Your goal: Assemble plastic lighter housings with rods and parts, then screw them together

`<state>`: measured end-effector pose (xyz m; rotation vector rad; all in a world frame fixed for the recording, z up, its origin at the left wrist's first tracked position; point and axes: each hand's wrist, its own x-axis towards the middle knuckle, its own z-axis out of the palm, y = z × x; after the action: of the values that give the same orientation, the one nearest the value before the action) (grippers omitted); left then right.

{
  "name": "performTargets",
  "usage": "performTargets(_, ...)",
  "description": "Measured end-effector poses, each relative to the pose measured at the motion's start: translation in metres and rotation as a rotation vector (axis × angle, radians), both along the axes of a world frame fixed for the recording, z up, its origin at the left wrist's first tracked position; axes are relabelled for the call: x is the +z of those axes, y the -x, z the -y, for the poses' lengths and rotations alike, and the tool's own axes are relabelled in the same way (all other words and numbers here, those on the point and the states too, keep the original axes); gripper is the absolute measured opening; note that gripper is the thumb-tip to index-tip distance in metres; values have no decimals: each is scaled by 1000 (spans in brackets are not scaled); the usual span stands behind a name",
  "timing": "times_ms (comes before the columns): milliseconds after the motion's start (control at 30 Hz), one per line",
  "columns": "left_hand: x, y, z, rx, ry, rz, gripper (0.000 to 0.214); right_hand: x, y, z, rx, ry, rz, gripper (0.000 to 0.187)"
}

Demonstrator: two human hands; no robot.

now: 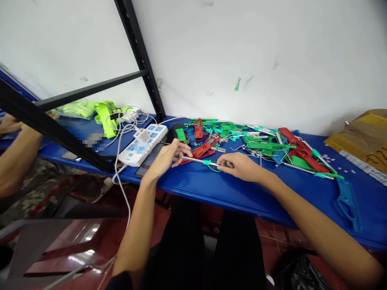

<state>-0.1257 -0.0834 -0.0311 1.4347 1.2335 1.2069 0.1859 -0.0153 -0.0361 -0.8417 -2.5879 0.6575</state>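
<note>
The person's legs [184,237] are under the edge of a blue table [199,185]. Over it, the right hand [236,165] pinches one end of a thin rod [196,160] between thumb and fingers. The rod, bearing a green clip [207,162], spans the space between the hands. The left hand [168,156] is at its other end, fingers bent; whether they grip it, one cannot tell. Beyond lies a heap [266,146] of coloured parts, between a power strip [130,156] and a box [359,139]. Behind rises a white wall [242,52].

Head camera looks forward, down at both hands [237,166].
</note>
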Motion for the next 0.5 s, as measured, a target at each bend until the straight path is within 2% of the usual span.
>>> performTargets(67,-9,-7,6,23,-11,-40,58,8,-8,0,36,70,47,22)
performTargets(133,-15,-18,8,-16,-39,-174,49,19,-18,1,75,155,121,27)
performTargets(233,-19,-35,5,-97,-208,-427,40,33,-27,2,100,229,226,31)
performTargets(300,-21,-43,3,-63,-375,-609,38,35,-24,5,68,168,225,26)
performTargets(367,-23,-47,4,30,-504,-778,40,31,-14,9,-3,38,189,19)
performTargets(433,-25,-46,6,102,-569,-903,41,22,-3,12,-53,-74,176,14)
performTargets(500,-26,-43,9,128,-595,-969,37,14,7,15,-39,-129,170,14)
